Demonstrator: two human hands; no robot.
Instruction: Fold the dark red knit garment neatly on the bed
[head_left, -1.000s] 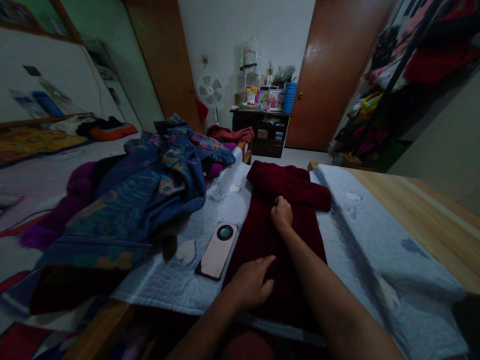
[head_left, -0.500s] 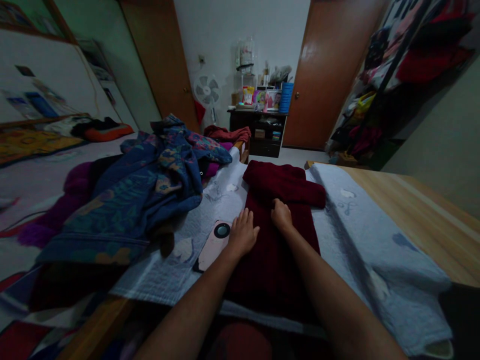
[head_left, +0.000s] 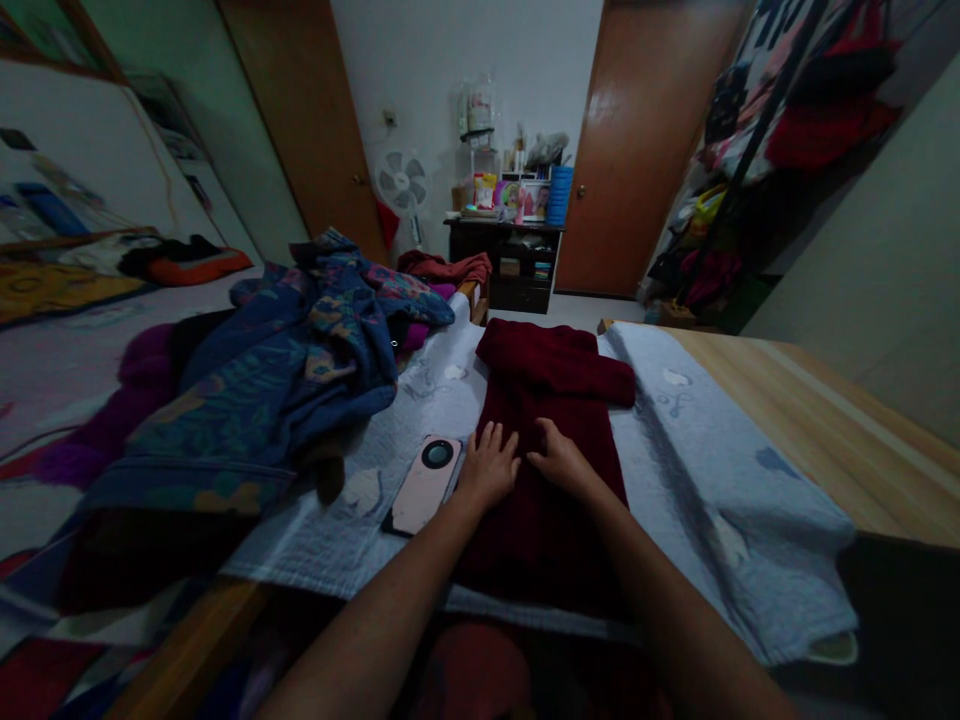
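Now easing nearer, the right hand (head_left: 559, 458) is curving loosely open. On the cloth (head_left: 679, 450), the near sweater (head_left: 540, 545) end is lying flat, not doubled over; the left hand (head_left: 489, 470) is lying spread beside the phone (head_left: 416, 500); beyond, a sleeve (head_left: 559, 362) is already lying crosswise.

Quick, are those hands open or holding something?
Left hand: open, laid on the maroon garment.
Right hand: partly open, thumb and forefinger apart; nothing visibly held.
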